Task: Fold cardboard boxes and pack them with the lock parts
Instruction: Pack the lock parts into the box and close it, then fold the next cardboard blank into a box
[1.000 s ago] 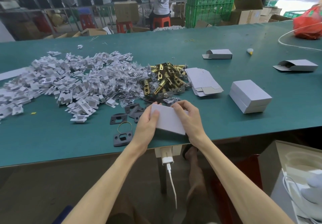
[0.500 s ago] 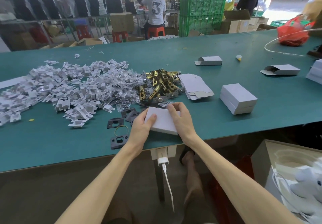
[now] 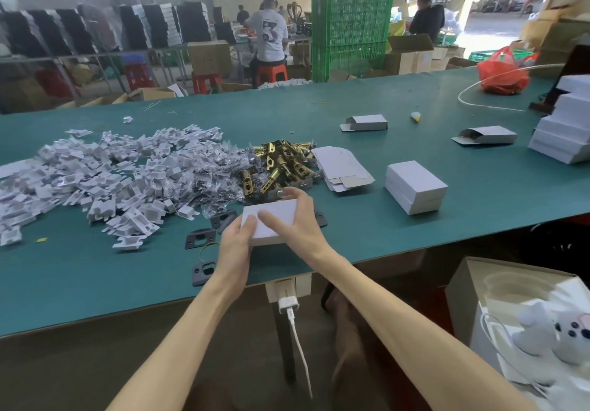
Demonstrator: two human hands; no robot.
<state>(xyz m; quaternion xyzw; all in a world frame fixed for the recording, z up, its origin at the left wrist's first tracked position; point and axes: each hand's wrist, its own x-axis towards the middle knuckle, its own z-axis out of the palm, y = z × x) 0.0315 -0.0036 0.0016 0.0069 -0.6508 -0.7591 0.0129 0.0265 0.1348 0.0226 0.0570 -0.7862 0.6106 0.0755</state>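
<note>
My left hand (image 3: 236,246) and right hand (image 3: 298,219) both grip a smooth, flat rectangular white cardboard box (image 3: 269,207), fingers curled round its ends. Shiny cylindrical brass latches (image 3: 281,164) lie heaped just beyond my right fingers.

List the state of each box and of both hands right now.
held box: closed, gripped by both hands.
left hand: grips the box's near left end, thumb on top.
right hand: grips its far right side, fingers curled over the edge.
set-down box: closed, untouched.
flat blanks: unfolded, stacked.
far box: end flap open.
far right box: end flap open.
</note>
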